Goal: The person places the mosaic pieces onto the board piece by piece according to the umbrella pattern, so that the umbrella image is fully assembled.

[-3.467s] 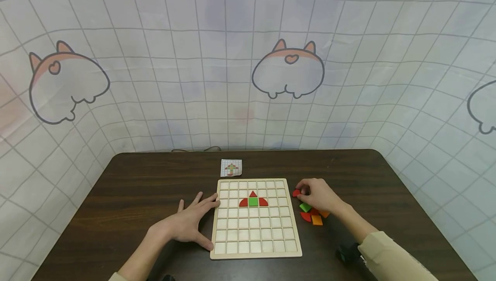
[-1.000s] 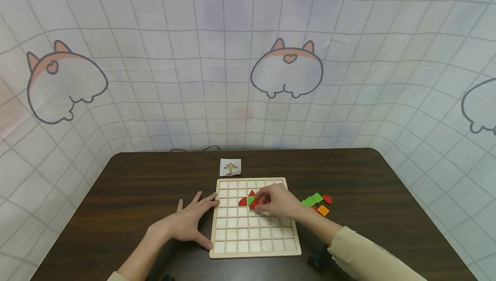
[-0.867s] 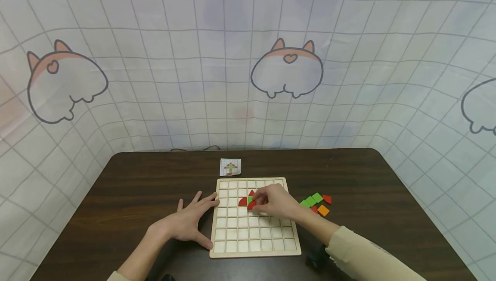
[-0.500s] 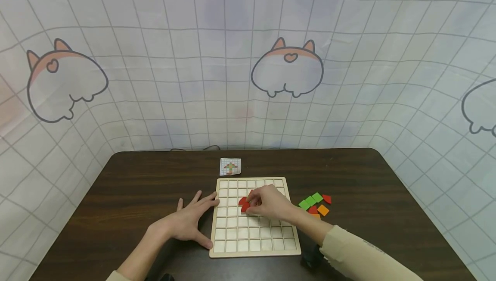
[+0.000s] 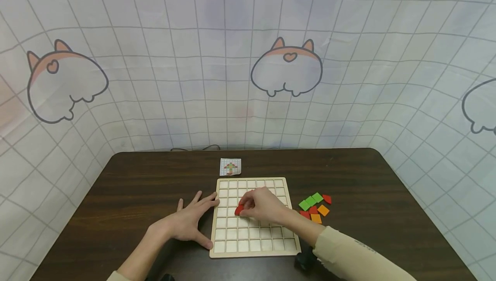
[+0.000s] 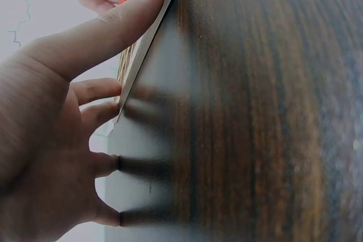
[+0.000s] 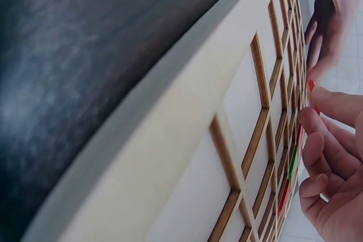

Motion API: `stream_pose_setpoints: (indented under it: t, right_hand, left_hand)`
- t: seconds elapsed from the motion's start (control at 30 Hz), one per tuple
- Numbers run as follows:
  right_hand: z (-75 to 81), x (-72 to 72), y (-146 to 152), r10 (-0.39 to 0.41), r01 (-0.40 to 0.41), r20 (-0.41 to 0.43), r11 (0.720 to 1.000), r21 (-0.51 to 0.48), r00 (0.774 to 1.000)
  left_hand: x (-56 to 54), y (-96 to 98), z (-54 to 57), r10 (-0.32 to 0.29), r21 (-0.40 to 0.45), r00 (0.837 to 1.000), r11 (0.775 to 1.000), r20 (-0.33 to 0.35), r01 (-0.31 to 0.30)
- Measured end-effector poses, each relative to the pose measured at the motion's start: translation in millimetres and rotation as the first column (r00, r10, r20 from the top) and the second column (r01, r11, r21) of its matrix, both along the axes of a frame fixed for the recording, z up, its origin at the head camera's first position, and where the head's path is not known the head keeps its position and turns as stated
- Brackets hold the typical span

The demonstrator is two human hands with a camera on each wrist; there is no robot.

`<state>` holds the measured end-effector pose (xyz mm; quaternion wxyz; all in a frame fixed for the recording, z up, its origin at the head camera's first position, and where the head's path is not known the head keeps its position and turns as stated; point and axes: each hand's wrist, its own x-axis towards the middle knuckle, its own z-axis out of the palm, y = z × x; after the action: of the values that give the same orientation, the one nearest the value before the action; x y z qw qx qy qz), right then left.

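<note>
A pale wooden grid board lies on the dark table. Over its middle my right hand pinches a red tile, seemingly quarter-round, between thumb and fingers; the right wrist view shows the red tile at the fingertips. A green tile and a red tile sit in the grid beyond that hand, which mostly hides them from the head camera. My left hand is spread at the board's left edge, thumb and forefinger touching the rim; its other fingertips rest on the table.
Right of the board lie loose tiles: several green squares, orange squares and red pieces. A small printed card with a coloured grid pattern lies behind the board. A patterned cloth hangs behind the table.
My right hand has come from the loose tiles onto the board with the red tile, then slid left across the set tiles. The left hand has stayed in place.
</note>
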<state>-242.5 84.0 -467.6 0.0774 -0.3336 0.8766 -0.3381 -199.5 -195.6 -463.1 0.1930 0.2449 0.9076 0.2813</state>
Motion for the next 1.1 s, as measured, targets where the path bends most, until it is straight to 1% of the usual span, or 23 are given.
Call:
stream_pose_setpoints:
  t: [0.17,0.47,0.7,0.87,1.1]
  right_hand:
    - [-1.2,1.0,-5.6,-0.006,0.007,-0.022,1.000,0.008,1.000]
    - [-1.0,3.5,-12.4,-0.015,0.015,-0.006,1.000,0.017,1.000]
    - [-4.2,1.5,-14.4,-0.026,0.028,-0.033,0.998,0.059,0.999]
    - [-4.4,0.4,-16.0,-0.011,0.016,-0.058,0.997,0.080,0.998]
    - [-1.8,0.7,-17.3,0.024,-0.017,-0.068,0.996,0.091,0.997]
  left_hand:
    - [-0.4,0.8,-0.6,0.002,-0.004,1.000,1.000,0.002,-0.002]
    - [0.1,-0.4,-0.4,0.001,-0.001,1.000,1.000,0.002,-0.001]
    - [-1.3,-0.7,-1.9,-0.001,-0.002,1.000,1.000,-0.006,0.001]
    - [-0.5,-1.6,-2.5,-0.002,-0.001,1.000,1.000,-0.013,0.002]
    - [-1.5,-1.0,-3.2,-0.002,0.001,1.000,1.000,-0.011,0.002]
